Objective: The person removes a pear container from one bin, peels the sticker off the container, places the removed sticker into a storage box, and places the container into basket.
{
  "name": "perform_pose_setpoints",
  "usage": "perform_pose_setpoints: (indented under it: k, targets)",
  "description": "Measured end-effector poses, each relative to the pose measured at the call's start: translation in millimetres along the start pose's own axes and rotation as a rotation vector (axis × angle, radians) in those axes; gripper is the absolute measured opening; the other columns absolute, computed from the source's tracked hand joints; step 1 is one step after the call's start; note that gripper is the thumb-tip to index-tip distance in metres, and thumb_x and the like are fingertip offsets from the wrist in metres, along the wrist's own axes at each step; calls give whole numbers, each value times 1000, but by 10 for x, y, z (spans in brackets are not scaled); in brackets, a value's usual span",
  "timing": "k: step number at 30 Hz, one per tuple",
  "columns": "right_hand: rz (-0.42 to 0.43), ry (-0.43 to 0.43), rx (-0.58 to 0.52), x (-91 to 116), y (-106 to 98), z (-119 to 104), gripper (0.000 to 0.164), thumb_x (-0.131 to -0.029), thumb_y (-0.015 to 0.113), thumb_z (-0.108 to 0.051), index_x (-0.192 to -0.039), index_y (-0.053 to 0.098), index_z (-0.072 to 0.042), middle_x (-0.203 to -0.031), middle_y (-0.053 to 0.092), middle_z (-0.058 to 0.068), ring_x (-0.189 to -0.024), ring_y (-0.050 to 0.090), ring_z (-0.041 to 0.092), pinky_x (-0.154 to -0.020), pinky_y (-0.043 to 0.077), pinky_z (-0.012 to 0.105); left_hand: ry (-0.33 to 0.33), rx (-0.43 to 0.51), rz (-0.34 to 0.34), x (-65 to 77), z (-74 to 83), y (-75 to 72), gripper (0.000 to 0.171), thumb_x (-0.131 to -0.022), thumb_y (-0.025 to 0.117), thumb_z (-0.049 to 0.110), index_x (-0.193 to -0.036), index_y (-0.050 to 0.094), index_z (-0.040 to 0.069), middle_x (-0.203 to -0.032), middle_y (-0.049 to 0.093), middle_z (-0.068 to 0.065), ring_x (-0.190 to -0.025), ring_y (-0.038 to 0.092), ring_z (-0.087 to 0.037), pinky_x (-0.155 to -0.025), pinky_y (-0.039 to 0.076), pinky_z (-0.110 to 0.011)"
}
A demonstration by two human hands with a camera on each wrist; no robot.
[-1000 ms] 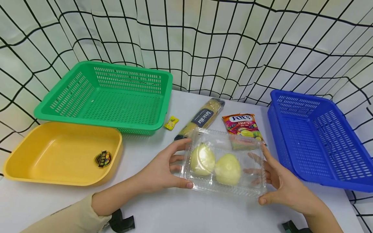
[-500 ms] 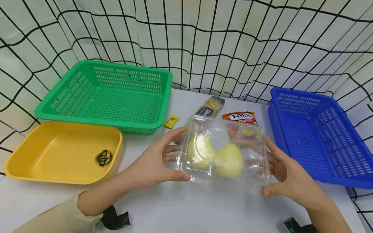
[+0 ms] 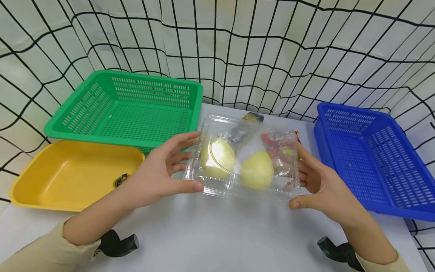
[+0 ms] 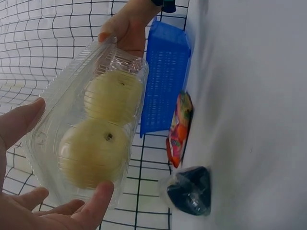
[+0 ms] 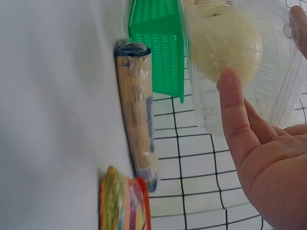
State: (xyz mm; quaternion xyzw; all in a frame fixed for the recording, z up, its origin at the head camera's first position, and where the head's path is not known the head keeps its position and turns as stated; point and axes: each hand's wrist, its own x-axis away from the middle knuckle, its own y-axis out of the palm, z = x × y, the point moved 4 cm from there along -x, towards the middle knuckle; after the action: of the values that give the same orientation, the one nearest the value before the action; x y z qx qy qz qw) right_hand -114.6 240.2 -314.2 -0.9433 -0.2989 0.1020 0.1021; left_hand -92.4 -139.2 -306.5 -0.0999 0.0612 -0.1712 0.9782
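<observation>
A clear plastic clamshell container (image 3: 217, 187) is held up above the table, tilted, with two pale yellow-green pears (image 3: 257, 170) inside. My left hand (image 3: 153, 179) grips its left end, thumb at the near edge and fingers on the far side. At the opposite end my right hand (image 3: 323, 187) holds it in the same way. In the left wrist view the pears (image 4: 93, 152) show through the ribbed plastic. Behind the container, a pasta pack (image 5: 135, 110) lies on the table beside a candy bag (image 5: 125, 203); the container partly covers both in the head view.
A green basket (image 3: 132, 139) stands at the back left, with a yellow basin (image 3: 68, 173) in front of it holding a dark round badge-like item (image 3: 120, 180). At the right sits a blue basket (image 3: 370, 166). Black grid netting (image 3: 238, 68) rises behind the white table.
Both hands have raised the container and carried it left and away from me. It now covers most of the pasta pack and candy bag in the head view.
</observation>
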Motion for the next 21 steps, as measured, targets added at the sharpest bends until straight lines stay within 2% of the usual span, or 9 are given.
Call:
perform_pose_setpoints:
  k: [3,10,15,21]
  targets:
    - [-2,-10,4,-134,48,-42,126,-82,92,7,-177,13,-22,-171,39,23,-143,59,33,-105,58,31,10,-28,20,9,60,-134,96,-86,96,14,-166,44,26,-167,44,1,-146,53,-31,-113,50,-25]
    - [-27,-57,10,-432,165,-162,125,-84,91,7,-176,13,-25,-172,41,18,-140,62,27,-109,56,33,44,-86,54,15,185,-422,94,-88,93,7,-166,44,24,-166,47,1,-142,56,-30,-112,50,-21]
    - [-43,-88,-27,-678,247,-253,123,-85,92,5,-177,16,-27,-170,45,14,-138,64,31,-108,57,37,71,-119,90,27,249,-611,93,-89,90,-1,-166,44,24,-166,47,0,-141,57,-31,-110,52,-21]
    - [-54,-104,-90,-958,344,-322,126,-83,91,9,-176,15,-27,-171,44,12,-140,62,36,-104,60,42,98,-141,124,40,309,-835,90,-92,84,-6,-168,45,23,-167,47,-5,-141,56,-32,-108,52,-20]
